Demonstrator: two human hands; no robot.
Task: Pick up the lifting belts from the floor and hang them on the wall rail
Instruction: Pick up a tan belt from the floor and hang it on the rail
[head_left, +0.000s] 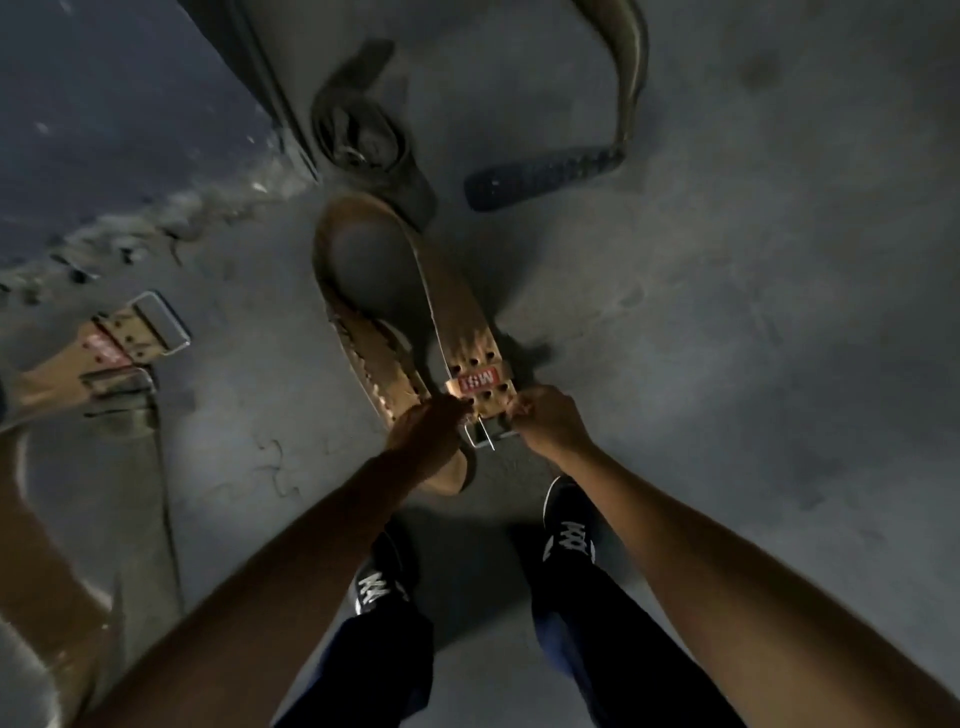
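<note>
A tan leather lifting belt (441, 312) with a red label and a steel buckle lies looped on the grey floor in front of my feet. My left hand (428, 434) grips its worn, frayed strap end. My right hand (550, 418) pinches the buckle end next to the metal frame. A darker belt (363, 140) lies coiled on the floor beyond it, against a wall base. Another tan belt (111, 358) with a steel buckle hangs or lies at the left edge. No wall rail is visible.
A curved metal handle with a black knurled grip (545, 176) lies at the top right. A dark blue wall (104, 104) with crumbling paint fills the upper left. My black shoes (569, 530) stand just behind the belt. Bare concrete floor (753, 338) spreads to the right.
</note>
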